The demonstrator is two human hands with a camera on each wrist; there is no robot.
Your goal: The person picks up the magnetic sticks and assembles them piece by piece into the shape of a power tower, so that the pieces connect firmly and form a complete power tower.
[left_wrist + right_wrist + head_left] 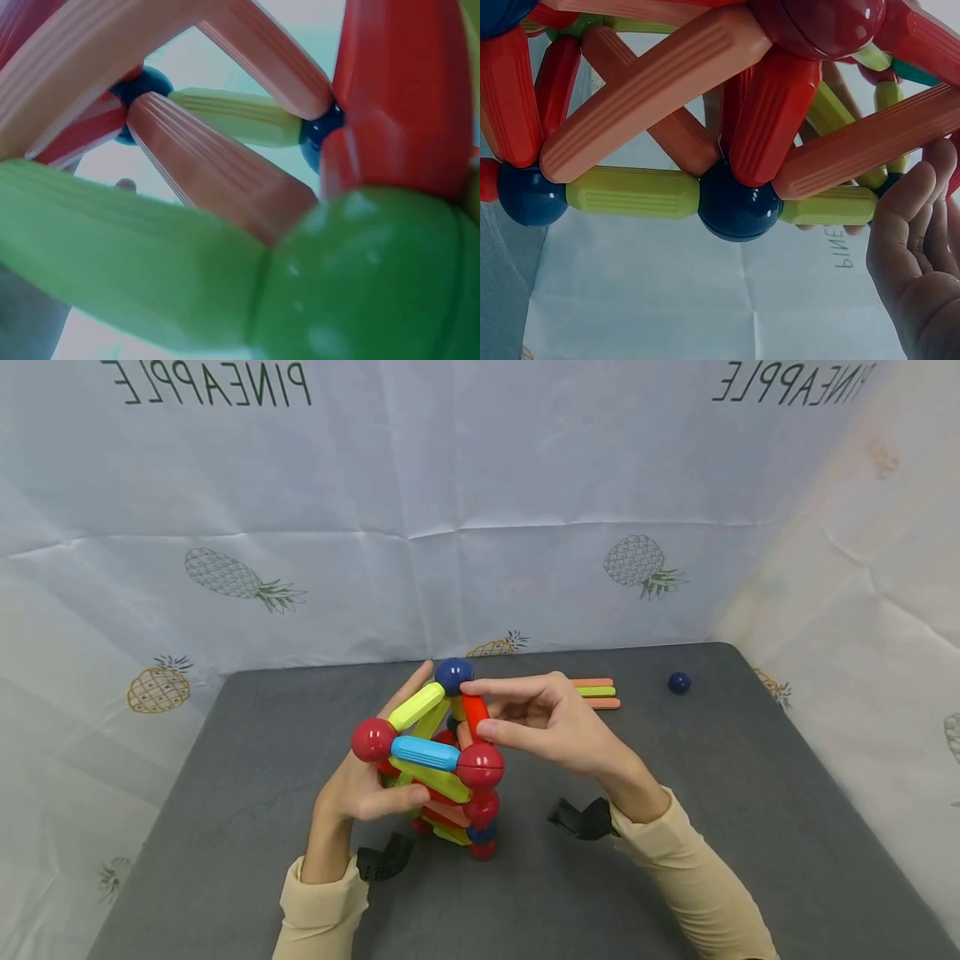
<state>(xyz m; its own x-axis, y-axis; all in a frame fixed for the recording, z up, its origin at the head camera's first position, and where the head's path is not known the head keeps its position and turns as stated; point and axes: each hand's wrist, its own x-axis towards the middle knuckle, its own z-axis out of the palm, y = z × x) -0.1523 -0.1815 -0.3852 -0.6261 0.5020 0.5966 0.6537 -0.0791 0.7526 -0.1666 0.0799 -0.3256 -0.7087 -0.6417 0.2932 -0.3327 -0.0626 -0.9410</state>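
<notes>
A tower of magnetic rods and balls [442, 777] stands upright in front of me in the head view. My left hand [362, 785] grips it from the left, thumb across the front, fingers partly hidden behind. At the top right, my right hand [558, 718] pinches a red magnetic rod [476, 714], which spans a blue ball [453, 676] and a red ball [480, 766]. A light blue rod [424, 752] joins that red ball to another red ball [372, 740]. The left wrist view shows a green ball [367, 277] up close; blue balls [739, 199] and salmon rods fill the right wrist view.
Behind my right hand lie loose salmon and yellow-green rods [597, 692] on the dark grey table [720, 827]. A loose blue ball [678, 682] sits near the back right corner. A pineapple-print cloth [525, 468] hangs along the back and sides.
</notes>
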